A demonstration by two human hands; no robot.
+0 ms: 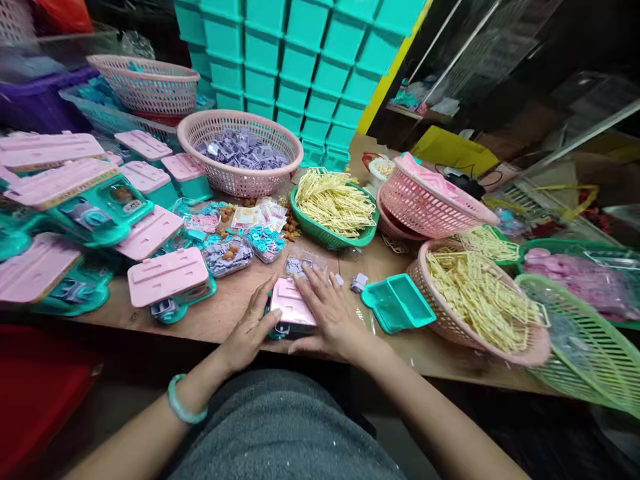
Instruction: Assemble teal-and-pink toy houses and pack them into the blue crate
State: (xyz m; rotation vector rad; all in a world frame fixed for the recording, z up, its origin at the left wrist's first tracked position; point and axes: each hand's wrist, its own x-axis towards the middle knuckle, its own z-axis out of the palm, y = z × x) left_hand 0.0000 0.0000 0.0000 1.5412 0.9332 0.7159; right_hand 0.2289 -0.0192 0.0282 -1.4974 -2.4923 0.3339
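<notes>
Head view of a worktop [235, 303] crowded with containers. Landmark: the pink-lidded case [293, 310], a small flat box with a pink top and a teal base, lying at the near edge of the worktop directly before the person. The left hand [250, 333] cups its left side, thumb against the edge; the right hand [327, 310] lies flat on its lid, fingers spread. Both grips are loose contact, open-palmed, neither closed around the case.

Just right of the case lies an open teal tray [399, 303] with two compartments, both showing nothing inside. Farther right, a pink basket [500, 343] holds cream plastic strips. Behind the case, a green basket [333, 233] holds more cream strips, and beyond it to the left a pink round basket [240, 177] holds lilac pieces. Just behind the case, clear bags [230, 257] contain small teal, lilac and brown parts. To the left, finished pink-and-teal cases [167, 277] lie in a heap. Stacked teal crates [300, 60] stand at the back.
</notes>
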